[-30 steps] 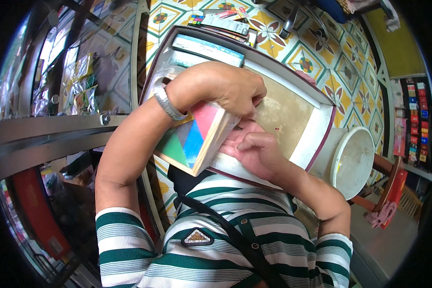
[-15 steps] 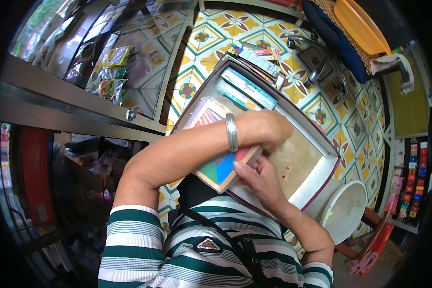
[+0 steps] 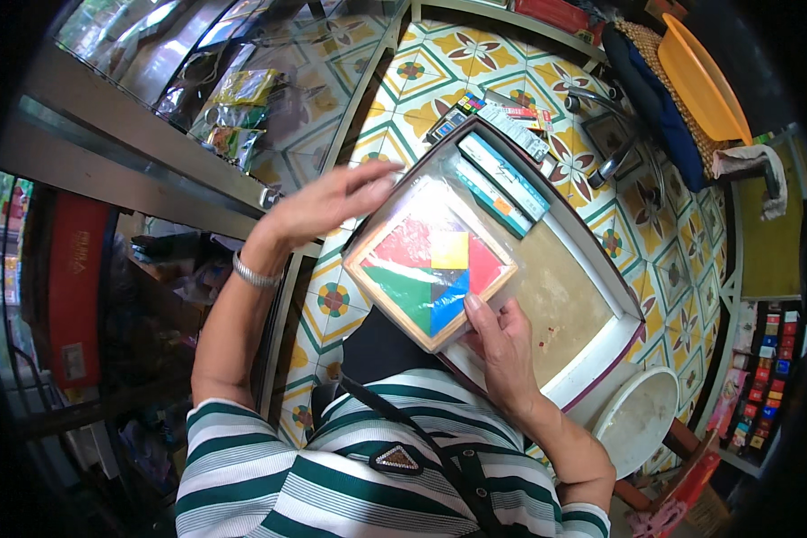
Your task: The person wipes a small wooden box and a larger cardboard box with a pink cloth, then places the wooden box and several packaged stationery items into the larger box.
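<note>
A wooden tangram puzzle (image 3: 408,291) with red, green, yellow and blue pieces lies in a square wooden frame, inside a clear plastic wrapper. My right hand (image 3: 504,345) grips its right corner, thumb on top and fingers beneath. My left hand (image 3: 336,202), a little blurred, is raised off the puzzle's upper left side with fingers stretched out and nothing in them. Under the puzzle sits a large shallow box (image 3: 592,296) with white inner walls and a dark rim. Two flat blue-and-white boxes (image 3: 504,179) lie at its far end.
Small packages (image 3: 511,121) lie on the patterned tile floor beyond the box. A glass-fronted cabinet (image 3: 143,157) stands on the left. At right are a white round tub (image 3: 635,421) and a wheeled chair (image 3: 650,99) bearing an orange basin (image 3: 704,76).
My left hand has moved from across the puzzle, near the right hand, out to the left. The puzzle's face is now uncovered; my right hand still holds its corner.
</note>
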A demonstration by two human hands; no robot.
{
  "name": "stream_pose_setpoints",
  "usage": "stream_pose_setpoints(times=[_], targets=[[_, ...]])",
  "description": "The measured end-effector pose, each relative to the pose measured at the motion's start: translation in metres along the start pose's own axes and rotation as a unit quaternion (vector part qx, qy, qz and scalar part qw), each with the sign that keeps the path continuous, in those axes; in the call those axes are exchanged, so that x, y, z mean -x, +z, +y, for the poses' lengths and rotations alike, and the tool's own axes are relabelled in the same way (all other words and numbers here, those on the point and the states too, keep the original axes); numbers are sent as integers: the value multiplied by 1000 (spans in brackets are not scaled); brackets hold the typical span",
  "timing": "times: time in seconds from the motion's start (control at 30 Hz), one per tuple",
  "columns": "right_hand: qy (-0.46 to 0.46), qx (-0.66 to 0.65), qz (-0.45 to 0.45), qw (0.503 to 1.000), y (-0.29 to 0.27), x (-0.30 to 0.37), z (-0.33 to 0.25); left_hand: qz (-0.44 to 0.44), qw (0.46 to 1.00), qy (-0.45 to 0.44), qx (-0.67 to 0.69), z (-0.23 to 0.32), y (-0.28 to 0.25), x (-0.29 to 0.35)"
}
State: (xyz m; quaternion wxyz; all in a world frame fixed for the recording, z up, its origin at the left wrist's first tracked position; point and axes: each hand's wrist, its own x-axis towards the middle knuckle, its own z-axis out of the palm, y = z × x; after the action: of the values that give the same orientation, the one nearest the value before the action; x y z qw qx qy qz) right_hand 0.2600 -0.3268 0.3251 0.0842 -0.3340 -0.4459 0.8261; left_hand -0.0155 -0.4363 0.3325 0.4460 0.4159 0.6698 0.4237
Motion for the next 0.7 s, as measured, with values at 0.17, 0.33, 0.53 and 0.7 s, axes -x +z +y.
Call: stream_pose_setpoints(times=[0.17, 0.33, 0.53, 0.7], targets=[[-47, 25, -6, 999, 8, -5, 11, 136, 957, 36, 252, -34, 64, 35], [-10, 99, -61, 993, 5, -3, -6, 180, 934, 29, 309, -24, 69, 35], [-114, 460, 32, 880, -16, -9, -4, 366, 788, 69, 491, -59, 104, 55], [-193, 519, 33, 832, -51, 2, -44, 315, 850, -83, 414, -32, 165, 97]])
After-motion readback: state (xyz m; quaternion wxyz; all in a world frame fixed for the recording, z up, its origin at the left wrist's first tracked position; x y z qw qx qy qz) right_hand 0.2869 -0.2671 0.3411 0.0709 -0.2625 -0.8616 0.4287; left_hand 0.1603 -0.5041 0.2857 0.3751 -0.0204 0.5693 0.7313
